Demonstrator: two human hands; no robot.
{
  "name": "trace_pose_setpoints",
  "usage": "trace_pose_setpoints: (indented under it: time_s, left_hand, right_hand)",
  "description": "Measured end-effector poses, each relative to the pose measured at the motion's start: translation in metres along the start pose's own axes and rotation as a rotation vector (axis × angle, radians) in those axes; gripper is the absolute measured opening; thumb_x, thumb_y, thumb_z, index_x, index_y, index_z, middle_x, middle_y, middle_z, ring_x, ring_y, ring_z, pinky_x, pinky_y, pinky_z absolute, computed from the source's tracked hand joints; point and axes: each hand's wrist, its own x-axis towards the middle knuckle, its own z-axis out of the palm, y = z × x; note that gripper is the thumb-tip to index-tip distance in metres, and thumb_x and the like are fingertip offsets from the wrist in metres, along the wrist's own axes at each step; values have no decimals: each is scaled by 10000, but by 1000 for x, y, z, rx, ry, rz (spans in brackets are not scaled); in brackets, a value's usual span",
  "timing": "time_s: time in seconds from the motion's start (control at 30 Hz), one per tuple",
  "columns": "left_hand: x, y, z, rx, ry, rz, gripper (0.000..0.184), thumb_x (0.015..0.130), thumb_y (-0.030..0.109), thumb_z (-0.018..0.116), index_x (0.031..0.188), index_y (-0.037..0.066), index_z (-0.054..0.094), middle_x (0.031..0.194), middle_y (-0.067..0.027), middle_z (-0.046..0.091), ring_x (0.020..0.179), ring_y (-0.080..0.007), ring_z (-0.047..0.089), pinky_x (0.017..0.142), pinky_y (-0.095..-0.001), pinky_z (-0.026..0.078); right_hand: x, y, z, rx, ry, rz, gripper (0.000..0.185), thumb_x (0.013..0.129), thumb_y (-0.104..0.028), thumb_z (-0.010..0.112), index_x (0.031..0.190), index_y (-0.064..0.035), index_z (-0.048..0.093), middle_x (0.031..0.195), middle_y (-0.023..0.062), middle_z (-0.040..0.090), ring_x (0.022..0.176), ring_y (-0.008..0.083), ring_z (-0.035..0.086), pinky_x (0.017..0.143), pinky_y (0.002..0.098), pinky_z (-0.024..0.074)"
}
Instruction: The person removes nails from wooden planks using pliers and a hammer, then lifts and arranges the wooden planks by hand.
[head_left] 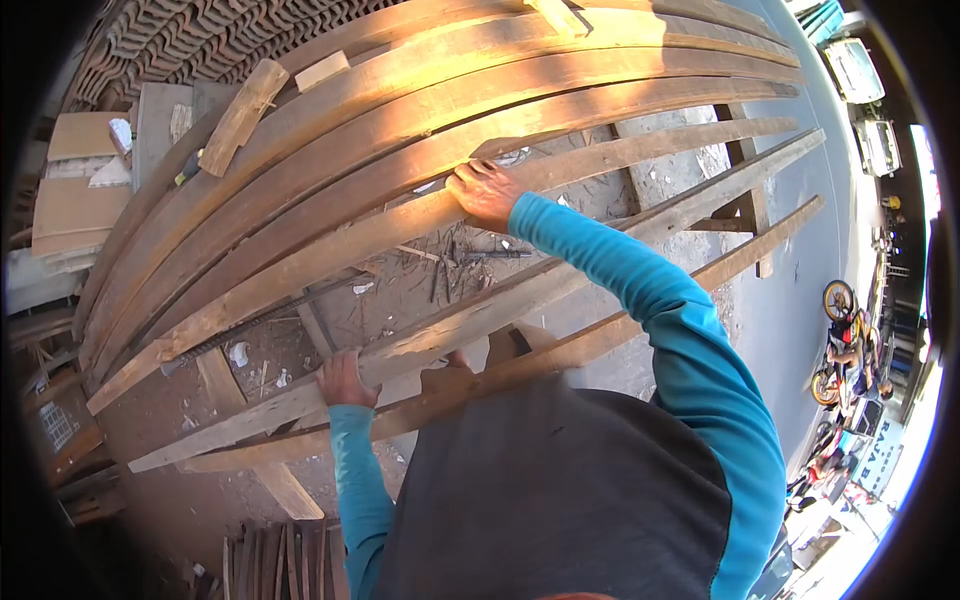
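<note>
Several long wooden beams lie side by side across the view. My right hand (487, 192) is on a brown beam (400, 222) near the middle, its fingers curled over the far edge. Nearer to me, my left hand (347, 379) grips a pale grey plank (430, 335) left of centre, thumb toward the right; its fingertips are partly hidden. A narrower brown beam (590, 340) runs closest to my body, just below the grey plank.
Wood offcuts (242, 115) rest on the far beams. Stacked roof tiles (190, 45) stand at the upper left, beside flat boards (80, 205). Debris covers the ground under the beams. A road (800, 260), a motorcycle (838, 300) and people are on the right.
</note>
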Motion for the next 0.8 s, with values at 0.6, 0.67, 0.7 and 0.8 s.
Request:
trace_pose_setpoints:
  time_s: [0.6, 0.67, 0.7, 0.8]
  left_hand:
    - [1, -5, 0, -88, 22, -23, 713, 488, 193, 892, 1129, 125, 586, 1127, -89, 600, 1103, -304, 542, 931, -450, 380]
    - [-1, -9, 4, -78, 5, -24, 703, 507, 201, 887, 1140, 126, 591, 1127, -83, 602, 1102, -302, 546, 932, -453, 381]
    - [-3, -11, 5, -68, 18, -66, 703, 507, 201, 887, 1140, 126, 591, 1127, -83, 602, 1102, -302, 546, 932, -453, 381]
    - [-5, -14, 12, -21, 71, -43, 703, 522, 208, 881, 1159, 129, 594, 1127, -77, 604, 1104, -299, 547, 935, -458, 380]
  right_hand:
    - [-6, -11, 17, 164, -171, 255, 680, 777, -295, 793, 1345, -74, 490, 1341, 178, 509, 1266, 387, 473, 1057, 498, 400]
    - [-5, -12, 18, 178, 5, 154, 688, 775, -299, 796, 1346, -62, 495, 1337, 181, 512, 1253, 390, 478, 1068, 492, 392]
    - [-1, -13, 17, 191, 186, 87, 695, 773, -303, 800, 1347, -49, 501, 1333, 183, 515, 1241, 393, 484, 1078, 486, 384]
    - [13, -19, -3, 221, 171, 123, 718, 786, -335, 785, 1376, -53, 488, 1377, 186, 483, 1279, 391, 452, 1099, 495, 354]
